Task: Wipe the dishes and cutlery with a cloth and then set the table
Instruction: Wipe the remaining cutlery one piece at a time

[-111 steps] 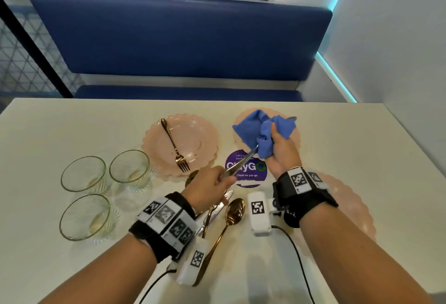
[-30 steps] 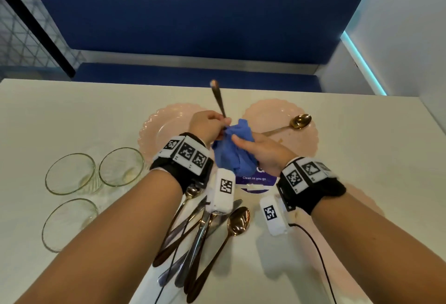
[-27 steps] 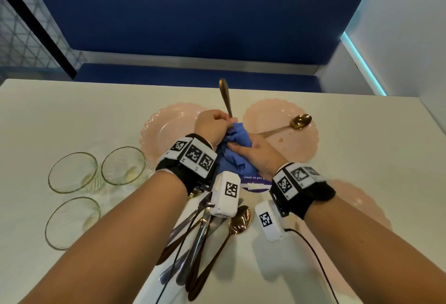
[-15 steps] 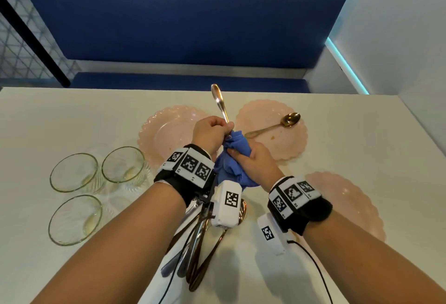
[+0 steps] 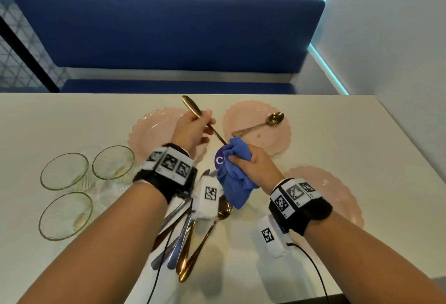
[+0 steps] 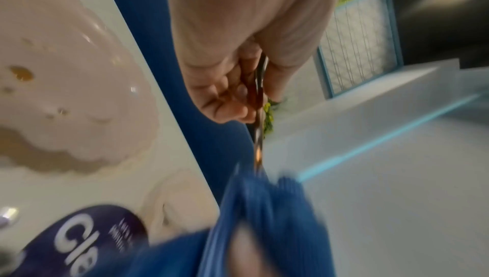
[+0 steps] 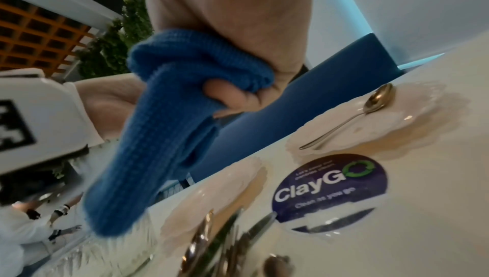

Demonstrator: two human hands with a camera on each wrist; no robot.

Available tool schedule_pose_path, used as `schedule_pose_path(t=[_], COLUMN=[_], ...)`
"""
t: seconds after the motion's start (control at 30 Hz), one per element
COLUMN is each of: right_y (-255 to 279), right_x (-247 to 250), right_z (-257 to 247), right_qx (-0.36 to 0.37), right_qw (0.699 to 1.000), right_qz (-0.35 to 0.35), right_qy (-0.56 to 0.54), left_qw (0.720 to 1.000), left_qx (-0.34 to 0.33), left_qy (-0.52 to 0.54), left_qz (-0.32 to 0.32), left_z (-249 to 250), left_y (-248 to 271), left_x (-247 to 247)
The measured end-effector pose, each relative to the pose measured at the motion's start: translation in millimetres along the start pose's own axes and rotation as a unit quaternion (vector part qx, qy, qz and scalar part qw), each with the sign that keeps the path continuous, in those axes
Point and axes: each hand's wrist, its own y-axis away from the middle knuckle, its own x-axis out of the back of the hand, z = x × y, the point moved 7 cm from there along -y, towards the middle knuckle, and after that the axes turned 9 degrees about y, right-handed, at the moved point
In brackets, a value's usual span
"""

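My left hand [image 5: 204,123] grips a gold utensil [image 5: 193,108] by its handle, tilted up and to the left. The utensil's lower end runs into the bunched blue cloth [image 5: 235,183] and is hidden there. My right hand [image 5: 246,164] holds that cloth, squeezed round the utensil's end, above the table's middle. In the left wrist view the utensil's shaft [image 6: 258,141] passes from my left hand [image 6: 238,97] down into the cloth [image 6: 264,208]. The right wrist view shows the cloth [image 7: 164,135] hanging from my right hand [image 7: 232,97]. A gold spoon [image 5: 265,123] lies on the far right pink plate [image 5: 275,144].
Two more pink plates sit at far left [image 5: 149,129] and near right [image 5: 335,192]. Three glass bowls [image 5: 65,171] stand at the left. A pile of gold and silver cutlery [image 5: 185,238] lies under my left wrist. A purple sticker [image 5: 219,160] marks the table. A blue bench runs behind.
My left hand has drawn the utensil up and left out of the cloth, so more shaft shows. The hands, pressed together before, are now apart. The utensil leans left instead of standing upright.
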Motion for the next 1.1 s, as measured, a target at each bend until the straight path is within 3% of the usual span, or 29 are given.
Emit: schedule_pose_path(t=[0.13,0.33,0.47,0.57,0.67,0.77,0.8,0.87,0.97,1.03,1.1], right_y=[6,-6,-10,-8,3,7,11,1,6,7,9], right_x=[17,77,102,107,115,99,113,83,36,28,19], right_z=[12,-3,-6,-9,14,30,40,30,15,10,0], right_qx=[-0.037,0.011,0.021,0.032,0.016,-0.072,-0.101,-0.09,-0.131,-0.146,-0.137], right_qw=[0.997,0.995,0.989,0.976,0.955,0.924,0.897,0.859,0.879,0.849,0.853], right_qz=[-0.026,0.072,0.131,0.202,0.247,0.264,0.337,0.24,0.187,0.109,0.072], right_qy=[-0.054,-0.067,-0.057,-0.069,-0.161,-0.265,-0.267,-0.444,-0.418,-0.497,-0.498], left_qw=[0.999,0.99,0.918,0.893,0.906,0.931,0.939,0.946,0.936,0.938,0.954], left_qx=[-0.018,-0.008,-0.048,-0.087,-0.084,-0.088,-0.085,-0.075,-0.082,-0.076,-0.05], left_qy=[-0.037,-0.129,-0.362,-0.415,-0.4,-0.351,-0.329,-0.308,-0.327,-0.325,-0.286], left_qz=[-0.035,-0.06,-0.153,-0.149,-0.113,-0.053,-0.049,-0.067,-0.099,-0.093,-0.069], left_z=[30,28,17,18,15,5,-1,-17,-34,-38,-37], left_y=[2,19,40,47,53,61,64,69,82,80,75], left_x=[13,23,2,-10,-7,2,0,-15,-37,-40,-39])
